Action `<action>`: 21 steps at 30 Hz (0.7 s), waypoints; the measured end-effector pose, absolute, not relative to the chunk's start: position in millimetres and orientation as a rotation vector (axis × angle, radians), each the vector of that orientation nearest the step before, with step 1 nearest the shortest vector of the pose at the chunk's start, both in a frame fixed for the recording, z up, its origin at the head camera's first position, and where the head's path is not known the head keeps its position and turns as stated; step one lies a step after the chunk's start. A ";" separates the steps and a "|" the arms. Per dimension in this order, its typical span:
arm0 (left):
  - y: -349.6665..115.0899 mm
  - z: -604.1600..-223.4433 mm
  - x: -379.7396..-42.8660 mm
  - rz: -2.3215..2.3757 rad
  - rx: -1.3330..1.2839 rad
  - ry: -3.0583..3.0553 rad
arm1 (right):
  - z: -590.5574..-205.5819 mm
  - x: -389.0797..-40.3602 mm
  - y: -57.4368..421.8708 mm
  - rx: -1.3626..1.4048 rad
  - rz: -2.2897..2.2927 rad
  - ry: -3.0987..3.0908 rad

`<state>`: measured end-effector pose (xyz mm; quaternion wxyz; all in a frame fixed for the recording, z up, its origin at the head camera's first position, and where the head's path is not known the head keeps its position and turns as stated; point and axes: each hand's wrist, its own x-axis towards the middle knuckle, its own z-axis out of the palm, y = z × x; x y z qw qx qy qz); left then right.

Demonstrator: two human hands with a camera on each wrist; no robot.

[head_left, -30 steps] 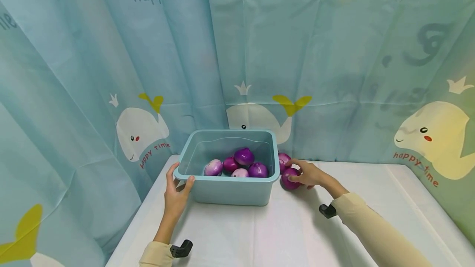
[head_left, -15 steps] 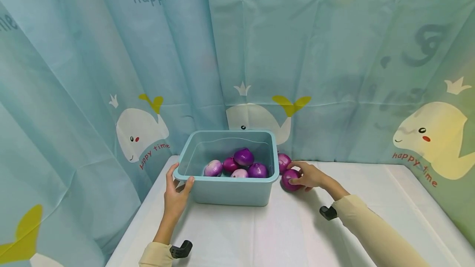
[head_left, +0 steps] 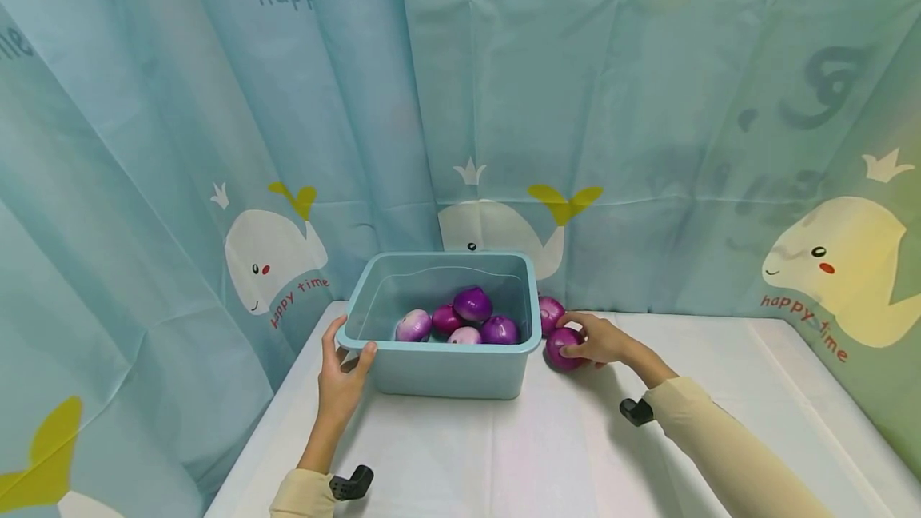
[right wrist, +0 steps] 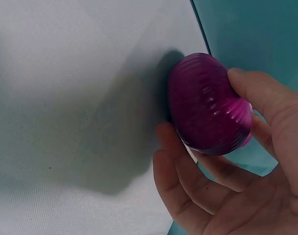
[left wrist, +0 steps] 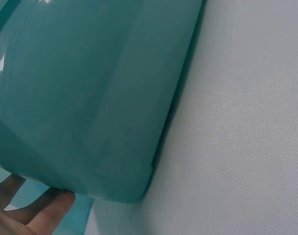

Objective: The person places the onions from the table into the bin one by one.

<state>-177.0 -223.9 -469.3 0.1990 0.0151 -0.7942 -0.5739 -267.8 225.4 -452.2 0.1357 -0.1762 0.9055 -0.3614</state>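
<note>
A pale blue plastic bin (head_left: 446, 372) stands on the table, and several red onions lie inside it, among them a dark purple onion (head_left: 472, 304). At the bin's front left corner my left hand (head_left: 340, 386) holds on, thumb at the front and fingers on the left side just under the rim. To the right of the bin, my right hand (head_left: 606, 340) grips a red onion (right wrist: 205, 105), thumb on one side and fingers on the other. Right behind that one sits another red onion (head_left: 551, 314), partly hidden by the bin and my fingers.
A white cloth covers the table (head_left: 446, 454). Close behind it and along both sides hangs a blue curtain (head_left: 633, 142) printed with whales. Each wrist carries a small black camera, such as the right wrist camera (head_left: 636, 412).
The onion at my right hand has shifted very slightly toward the front of the table. My left hand and the bin have stayed put.
</note>
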 end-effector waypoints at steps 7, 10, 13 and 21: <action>-223.6 -468.8 -177.3 -1.606 0.055 -2.224 | -448.5 -271.1 226.6 -0.564 -1.003 2.646; -223.6 -468.4 -176.9 -1.610 0.051 -2.223 | -439.9 -272.8 229.8 -0.618 -0.984 2.641; -223.6 -467.7 -176.4 -1.605 0.036 -2.225 | -426.7 -275.7 234.6 -0.694 -0.969 2.637; -223.0 -467.3 -174.9 -1.589 0.035 -2.238 | -376.0 -281.5 249.2 -0.843 -0.926 2.693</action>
